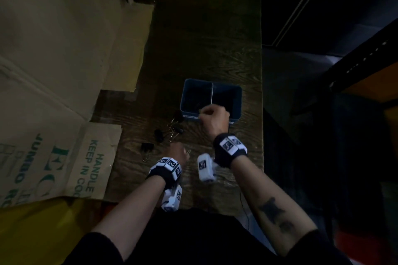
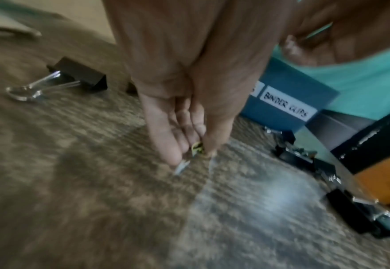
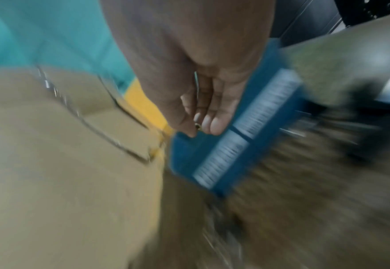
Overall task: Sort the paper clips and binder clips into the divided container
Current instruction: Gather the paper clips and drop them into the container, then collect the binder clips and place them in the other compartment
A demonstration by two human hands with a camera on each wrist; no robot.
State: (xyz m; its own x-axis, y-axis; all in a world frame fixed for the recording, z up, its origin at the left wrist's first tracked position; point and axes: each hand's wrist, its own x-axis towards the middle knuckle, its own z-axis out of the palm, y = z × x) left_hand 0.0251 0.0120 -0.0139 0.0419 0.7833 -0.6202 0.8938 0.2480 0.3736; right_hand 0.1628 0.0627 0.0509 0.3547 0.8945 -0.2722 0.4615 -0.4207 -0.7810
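A blue divided container (image 1: 237,100) stands on the wooden table (image 1: 204,38); its front wall (image 2: 279,80) carries a "BINDER CLIPS" label. My right hand (image 1: 202,113) hovers over the container's near rim (image 3: 189,154), thumb and fingers pinching a small gold paper clip (image 3: 198,126). My left hand (image 1: 185,153) is down at the table, fingertips pinching another paper clip (image 2: 197,148). Black binder clips (image 1: 147,148) (image 2: 81,76) and gold paper clips (image 1: 172,136) lie scattered left of the container. The right wrist view is blurred.
Flattened cardboard (image 1: 53,70) covers the table's left side and overhangs it. The table's right edge (image 1: 261,92) drops to a dark floor, with a black and orange shelf (image 1: 366,75) beyond. More binder clips (image 2: 362,213) lie by my left hand.
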